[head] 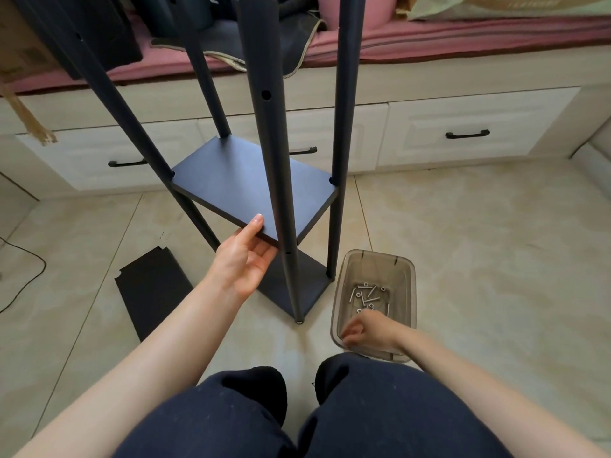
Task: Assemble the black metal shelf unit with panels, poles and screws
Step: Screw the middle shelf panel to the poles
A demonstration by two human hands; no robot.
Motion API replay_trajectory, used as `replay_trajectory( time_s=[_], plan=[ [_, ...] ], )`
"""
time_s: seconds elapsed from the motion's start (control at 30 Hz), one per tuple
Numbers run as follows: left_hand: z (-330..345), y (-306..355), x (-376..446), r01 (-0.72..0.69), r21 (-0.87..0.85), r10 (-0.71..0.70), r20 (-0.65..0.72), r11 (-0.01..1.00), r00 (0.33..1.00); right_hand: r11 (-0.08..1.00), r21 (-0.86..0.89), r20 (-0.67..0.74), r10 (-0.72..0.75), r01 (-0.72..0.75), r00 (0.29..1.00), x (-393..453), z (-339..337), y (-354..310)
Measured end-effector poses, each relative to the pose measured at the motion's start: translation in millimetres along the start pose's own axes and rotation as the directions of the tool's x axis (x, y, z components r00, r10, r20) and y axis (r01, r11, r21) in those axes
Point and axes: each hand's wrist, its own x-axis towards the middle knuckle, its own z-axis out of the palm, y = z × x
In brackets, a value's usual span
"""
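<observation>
1. Your shelf unit (264, 180) stands upright on the tiled floor, with 4 dark round poles (344, 127) rising past the top of the view.
2. The bottom panel (297, 289) sits low between the poles, near their feet.
3. A second panel (244, 183), dark and matte, sits higher between the 4 poles, roughly level.
4. The nearest pole (267, 127) shows a screw hole facing you.
5. A spare panel (152, 289) lies flat on the floor, left of the unit.
6. Silver screws (367, 295) lie loose in the clear plastic tub (406, 292) just right of the unit.
</observation>
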Motion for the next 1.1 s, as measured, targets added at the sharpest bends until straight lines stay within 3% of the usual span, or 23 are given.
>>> replay_trajectory(
  time_s=[0.4, 0.57, 0.7, 0.77, 1.1],
  plan=[
    [-2, -2, 1, 0.028, -0.018, -0.028, 0.021, 0.999, 0.999, 0.957, -0.04, -0.174, 0.275, -0.286, 0.945, 51, -17, 39],
    [-3, -1, 4, 0.021, -0.002, -0.021, 0.06, 1.0, 0.998, 0.966, -0.057, -0.243, 0.233, -0.254, 0.941, 79, -11, 38],
    [-7, -1, 7, 0.03, 0.0, -0.03, 0.079, 1.0, 0.996, 0.908, -0.347, -0.242, 0.155, -0.235, 0.958, 91, -9, 45],
    [-7, -1, 8, 0.041, -0.009, -0.04, 0.084, 0.999, 0.996, 0.885, -0.404, -0.224, 0.15, -0.232, 0.963, 94, -10, 45],
    [-7, -1, 8, 0.06, -0.035, -0.056, 0.104, 0.998, 0.993, 0.902, -0.347, -0.297, 0.153, -0.256, 0.942, 100, 5, 51]
  ],
)
